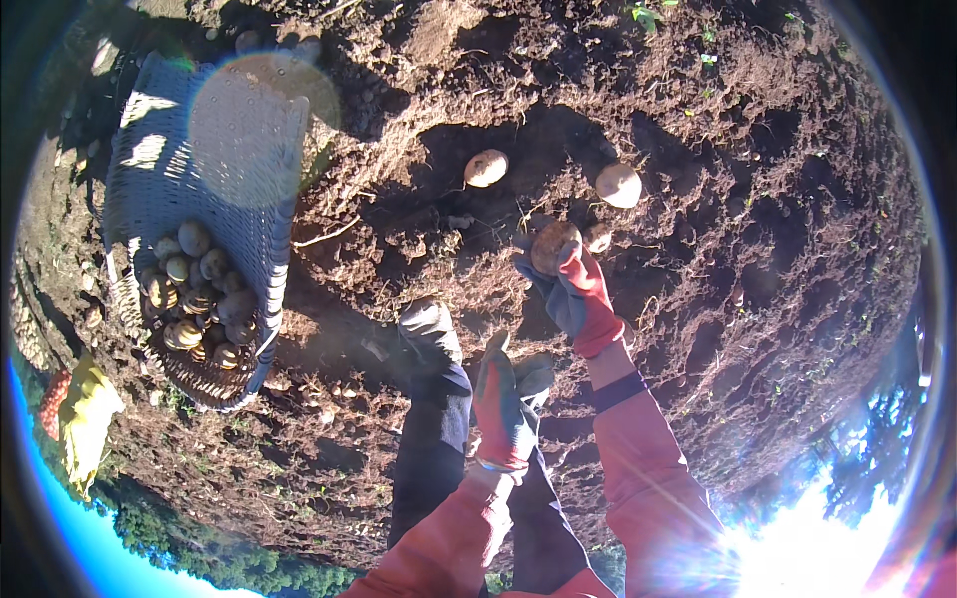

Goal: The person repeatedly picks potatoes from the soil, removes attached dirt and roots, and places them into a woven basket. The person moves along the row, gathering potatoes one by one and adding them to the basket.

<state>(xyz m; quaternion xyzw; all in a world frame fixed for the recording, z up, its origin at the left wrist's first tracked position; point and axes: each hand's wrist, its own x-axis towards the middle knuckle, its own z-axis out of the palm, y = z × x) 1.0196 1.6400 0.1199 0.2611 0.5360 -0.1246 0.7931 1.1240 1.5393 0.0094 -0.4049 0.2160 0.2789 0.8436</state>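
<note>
My right hand (pixel 572 291), in a red and grey work glove, grips a soil-covered potato (pixel 555 247) over the dug earth. Close beside that potato a small potato (pixel 598 238) lies on the soil. Farther out are a pale round potato (pixel 619 186) and an oval potato (pixel 486 168). My left hand (pixel 502 407), gloved the same way, is held above my legs; I see nothing in it, and its fingers look extended. To the left stands a woven basket (pixel 278 261) with several potatoes (pixel 194 239) heaped at its near end.
Loose clods, dry roots and a thin stick (pixel 327 233) cover the ground. My shoe (pixel 430 321) is planted between the basket and my hands. A yellow sack (pixel 86 418) and a red mesh bag (pixel 54 404) lie at the far left. Sun glare fills the lower right.
</note>
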